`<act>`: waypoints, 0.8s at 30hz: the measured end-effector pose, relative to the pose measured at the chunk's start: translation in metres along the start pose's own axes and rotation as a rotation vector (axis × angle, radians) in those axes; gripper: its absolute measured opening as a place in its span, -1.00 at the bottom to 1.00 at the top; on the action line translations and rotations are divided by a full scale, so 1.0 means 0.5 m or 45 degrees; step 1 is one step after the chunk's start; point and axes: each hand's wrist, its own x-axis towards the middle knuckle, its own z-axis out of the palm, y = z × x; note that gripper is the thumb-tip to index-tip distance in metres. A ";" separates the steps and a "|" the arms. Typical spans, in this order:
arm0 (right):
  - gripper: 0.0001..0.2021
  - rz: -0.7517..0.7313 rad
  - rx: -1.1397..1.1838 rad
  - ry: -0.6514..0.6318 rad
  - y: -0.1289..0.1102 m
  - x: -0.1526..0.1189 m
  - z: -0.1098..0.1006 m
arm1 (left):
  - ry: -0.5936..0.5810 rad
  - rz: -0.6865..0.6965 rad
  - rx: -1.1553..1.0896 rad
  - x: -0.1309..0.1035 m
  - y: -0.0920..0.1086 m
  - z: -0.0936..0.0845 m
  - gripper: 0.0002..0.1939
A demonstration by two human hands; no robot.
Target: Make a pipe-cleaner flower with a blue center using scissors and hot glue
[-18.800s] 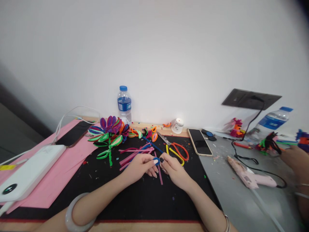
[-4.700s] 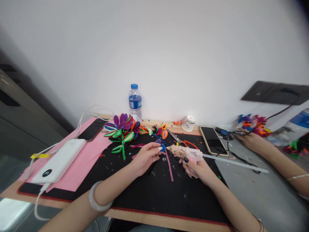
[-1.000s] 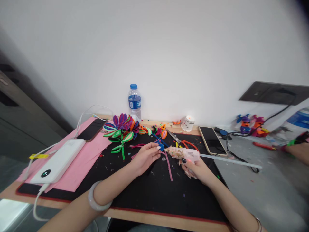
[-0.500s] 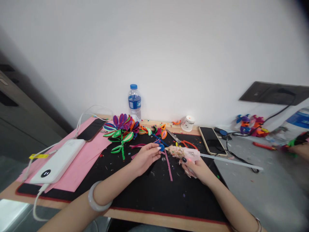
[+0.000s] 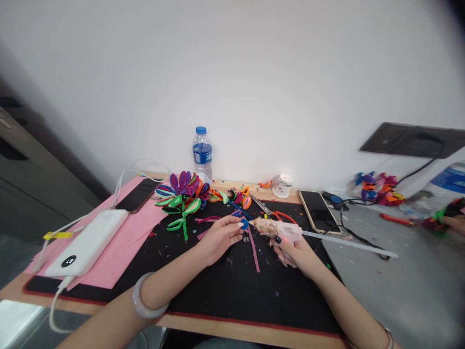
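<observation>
Between the fingertips of my left hand (image 5: 222, 238) is a small blue coiled piece (image 5: 244, 223), probably of pipe cleaner. My right hand (image 5: 292, 253) is wrapped round the handle of a pale pink hot glue gun (image 5: 281, 230), whose crusted nozzle points left at the blue piece, touching or nearly so. A long clear glue stick (image 5: 350, 244) sticks out of the gun's back end. Pink pipe cleaner strips (image 5: 255, 252) lie on the black mat (image 5: 232, 295) beneath and behind my left hand.
Multicoloured pipe cleaner flowers (image 5: 185, 194), orange-handled scissors (image 5: 262, 205) and a paper cup (image 5: 282, 186) stand or lie at the back. A water bottle (image 5: 202, 155) is by the wall. Left are a power bank (image 5: 89, 242) and pink sheets (image 5: 119, 261); right, a phone (image 5: 319, 212) and another person's hand (image 5: 456, 224).
The blue piece and the glue gun have shifted very slightly right. At the far right, the other person's hand has moved a little. Everything else stays put.
</observation>
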 end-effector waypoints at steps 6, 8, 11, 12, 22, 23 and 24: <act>-0.65 0.034 -0.016 -0.007 0.000 -0.002 -0.003 | 0.033 0.010 -0.031 0.001 0.002 -0.001 -0.86; -0.65 0.049 -0.022 0.001 0.001 -0.003 -0.004 | 0.035 0.011 -0.038 0.002 0.001 -0.002 -0.86; -0.64 0.035 -0.005 0.007 0.005 -0.002 -0.004 | 0.031 0.006 -0.035 0.004 0.000 -0.003 -0.86; -0.64 0.027 0.003 0.005 0.007 -0.002 -0.004 | 0.029 0.004 -0.032 0.004 0.000 -0.003 -0.86; -0.67 0.045 -0.041 0.004 0.004 -0.003 -0.004 | 0.038 0.010 -0.058 0.003 0.002 -0.001 -0.85; -0.67 0.051 -0.047 0.003 0.004 -0.003 -0.004 | 0.040 0.011 -0.064 0.003 0.002 -0.001 -0.85; -0.67 0.056 -0.052 0.002 0.005 -0.003 -0.004 | 0.042 0.012 -0.071 0.004 0.002 -0.002 -0.85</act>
